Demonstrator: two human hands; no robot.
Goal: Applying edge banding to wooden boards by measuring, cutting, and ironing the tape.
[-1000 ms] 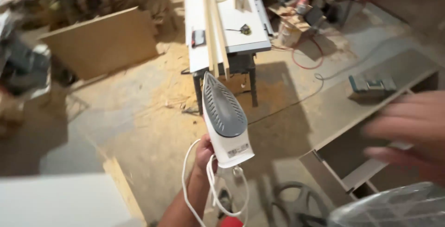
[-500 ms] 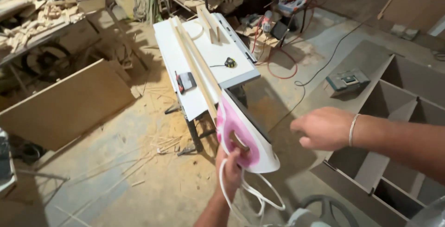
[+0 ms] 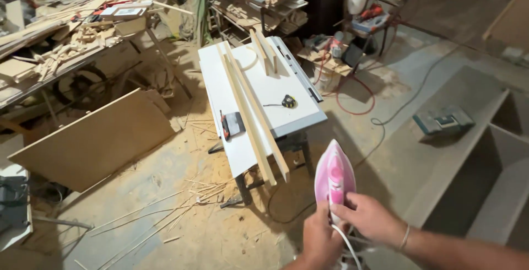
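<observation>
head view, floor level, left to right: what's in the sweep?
Leaning brown wooden board → white work table on a stand → pink and white clothes iron held by both hands → grey-green toolbox → open grey cabinet carcass.

Both hands on pink iron [image 3: 334,177]: left hand [image 3: 319,241] grips its rear, right hand [image 3: 368,218] touches handle. White bench [image 3: 259,91] with wood strips [image 3: 250,113] beyond.

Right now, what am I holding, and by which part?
A pink and white clothes iron, gripped at its rear handle end by both the left hand and the right hand.
</observation>
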